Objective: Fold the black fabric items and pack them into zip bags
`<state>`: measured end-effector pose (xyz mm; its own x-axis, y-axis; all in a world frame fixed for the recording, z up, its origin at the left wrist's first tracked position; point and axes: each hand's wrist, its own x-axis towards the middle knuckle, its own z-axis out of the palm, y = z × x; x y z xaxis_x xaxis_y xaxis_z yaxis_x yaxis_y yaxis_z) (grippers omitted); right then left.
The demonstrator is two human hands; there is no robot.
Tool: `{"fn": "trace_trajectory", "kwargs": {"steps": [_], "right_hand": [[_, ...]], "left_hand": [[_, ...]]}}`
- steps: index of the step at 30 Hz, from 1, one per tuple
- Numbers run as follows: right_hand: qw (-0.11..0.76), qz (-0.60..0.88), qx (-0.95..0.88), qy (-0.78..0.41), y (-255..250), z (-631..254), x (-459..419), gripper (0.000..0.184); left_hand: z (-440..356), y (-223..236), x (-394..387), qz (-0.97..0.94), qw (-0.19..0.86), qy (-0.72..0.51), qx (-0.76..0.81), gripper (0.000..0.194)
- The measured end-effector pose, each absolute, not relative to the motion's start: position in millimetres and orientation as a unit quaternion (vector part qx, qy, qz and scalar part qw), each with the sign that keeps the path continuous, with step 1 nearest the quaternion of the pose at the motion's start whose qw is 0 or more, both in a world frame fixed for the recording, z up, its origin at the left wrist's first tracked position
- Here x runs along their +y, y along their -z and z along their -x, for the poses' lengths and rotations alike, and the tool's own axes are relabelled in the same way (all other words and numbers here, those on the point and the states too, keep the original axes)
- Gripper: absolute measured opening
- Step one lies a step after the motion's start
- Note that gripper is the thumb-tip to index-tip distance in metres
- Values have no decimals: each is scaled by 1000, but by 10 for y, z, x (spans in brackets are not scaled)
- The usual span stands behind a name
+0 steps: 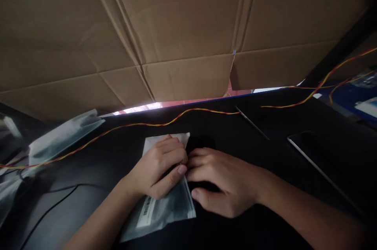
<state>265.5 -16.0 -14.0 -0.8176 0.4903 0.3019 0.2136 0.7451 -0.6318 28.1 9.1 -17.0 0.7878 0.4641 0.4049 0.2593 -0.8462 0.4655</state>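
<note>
A translucent plastic bag (179, 203) with a white barcode label (145, 212) lies flat on the black table. My left hand (163, 165) is on top of it, with its fingers curled and bunched and the thumb alongside. The fingertips are partly hidden, and the bag's contents are hard to make out. Just to the right, my right hand (220, 181) lies low over the tabletop, palm down. Its fingers bend toward the bag's right edge and meet the left fingertips, while its thumb stands apart with nothing against it.
Cardboard (188, 26) walls off the far side. A twisted red-yellow wire (159, 125) crosses the table (218, 132) behind my hands. Another plastic bag (64, 136) and a black cable (50, 207) lie left. Two dark flat panels with pale edges, one a slab (324, 163), lie right.
</note>
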Motion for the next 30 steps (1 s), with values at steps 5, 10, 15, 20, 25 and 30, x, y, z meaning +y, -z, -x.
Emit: {"fn": "trace_trajectory", "kwargs": {"steps": [5, 10, 15, 20, 25, 30], "right_hand": [[310, 325, -869, -209, 219, -2775, 67, 16], [236, 258, -917, -193, 369, -2786, 105, 19], [198, 196, -944, -177, 374, -2672, -57, 19], [235, 233, -925, -187, 462, -2522, -169, 23], [224, 331, -896, -192, 425, -2529, -177, 29], [165, 324, -908, -209, 305, -2727, -64, 33]], "left_hand": [[-295, 212, 88, -935, 95, -265, 214, 14], [-333, 275, 114, -929, 66, -266, 247, 15], [-376, 257, 86, -944, 106, -228, 215, 20], [-425, 242, -6, -940, 117, -262, 183, 20], [-260, 190, 105, -926, 169, -236, 241, 58], [-65, 294, 224, -942, 155, -122, 272, 128]]}}
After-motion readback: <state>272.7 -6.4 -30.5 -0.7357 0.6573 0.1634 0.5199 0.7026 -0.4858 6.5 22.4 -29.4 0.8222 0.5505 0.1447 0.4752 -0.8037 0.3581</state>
